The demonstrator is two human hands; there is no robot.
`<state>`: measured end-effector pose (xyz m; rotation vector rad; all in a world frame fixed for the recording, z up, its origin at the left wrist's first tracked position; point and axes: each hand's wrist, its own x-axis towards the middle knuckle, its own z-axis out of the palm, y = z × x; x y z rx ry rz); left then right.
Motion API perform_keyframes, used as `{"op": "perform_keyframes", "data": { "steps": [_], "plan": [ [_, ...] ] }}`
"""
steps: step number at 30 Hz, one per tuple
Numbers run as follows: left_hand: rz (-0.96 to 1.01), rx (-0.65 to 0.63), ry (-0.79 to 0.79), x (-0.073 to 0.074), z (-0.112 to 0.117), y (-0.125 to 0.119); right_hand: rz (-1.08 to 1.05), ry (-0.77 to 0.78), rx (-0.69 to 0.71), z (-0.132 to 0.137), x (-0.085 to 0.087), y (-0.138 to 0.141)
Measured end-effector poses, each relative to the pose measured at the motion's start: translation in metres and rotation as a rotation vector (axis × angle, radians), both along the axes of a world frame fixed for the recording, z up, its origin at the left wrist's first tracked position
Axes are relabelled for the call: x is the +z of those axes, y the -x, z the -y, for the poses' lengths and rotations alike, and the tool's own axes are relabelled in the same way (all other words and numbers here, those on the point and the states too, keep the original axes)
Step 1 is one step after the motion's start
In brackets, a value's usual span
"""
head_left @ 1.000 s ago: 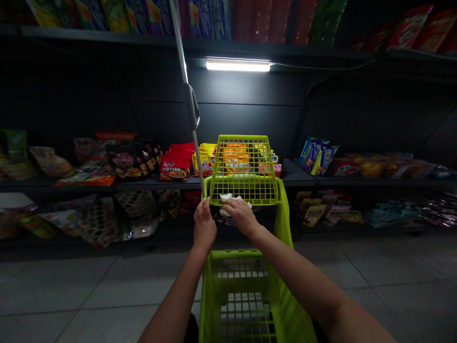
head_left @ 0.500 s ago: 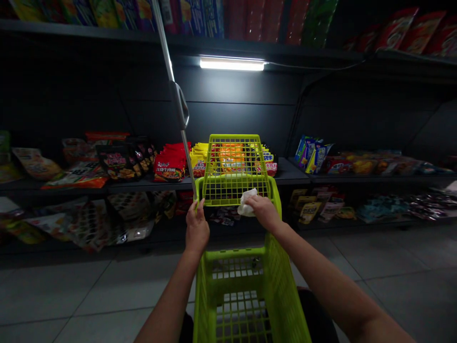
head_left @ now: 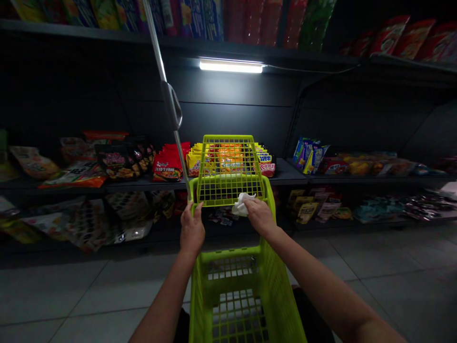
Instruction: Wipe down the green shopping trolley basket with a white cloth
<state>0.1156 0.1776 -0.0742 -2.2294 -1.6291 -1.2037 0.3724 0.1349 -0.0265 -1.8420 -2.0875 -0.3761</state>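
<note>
A bright green plastic shopping cart (head_left: 285, 281) stands in front of me, with a raised grid flap (head_left: 228, 136) at its far end. My left hand (head_left: 192, 227) grips the cart's far left corner, thumb and fingers on the edge just below the foot of a metal pole (head_left: 156, 52). The pole leans up and to the left and carries a grey handle (head_left: 172, 105). In my right hand (head_left: 260, 216) a crumpled white cloth (head_left: 241, 205) is pinched, against the flap's lower edge near its right side. My right fingertips are partly hidden by the cloth.
Dark shelves (head_left: 285, 177) full of packaged food run across behind the cart. Red noodle packs (head_left: 168, 164) and yellow packs (head_left: 197, 159) sit right behind the flap. A tube light (head_left: 231, 65) shines above. Grey floor tiles (head_left: 89, 295) surround the cart.
The cart, pole and both hands appear slightly farther left in view. The white cloth has moved a little left and down along the flap's lower edge, still in my right hand.
</note>
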Motion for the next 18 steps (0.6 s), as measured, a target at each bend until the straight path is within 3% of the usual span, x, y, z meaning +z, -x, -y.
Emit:
{"op": "perform_keyframes", "data": {
  "steps": [6,9,11,13,16,18],
  "plan": [
    [-0.048,0.048,0.007,0.003,0.006,0.004,-0.339,0.137,-0.091,-0.015,0.024,0.004],
    [-0.055,0.054,0.011,0.002,0.01,0.008,-0.373,0.019,-0.062,-0.009,0.031,-0.01],
    [-0.06,0.056,0.002,0.002,0.011,0.01,-0.261,-0.086,-0.058,0.0,0.026,-0.017],
    [-0.079,0.072,-0.017,0.003,0.013,0.011,-0.185,-0.092,-0.003,0.008,0.02,-0.022],
    [-0.178,0.112,-0.039,0.007,0.016,0.011,-0.321,-0.067,0.107,0.003,0.018,-0.034],
    [-0.293,0.114,-0.031,0.011,0.018,0.009,-0.454,-0.193,0.094,-0.012,0.023,-0.041]
  ]
}}
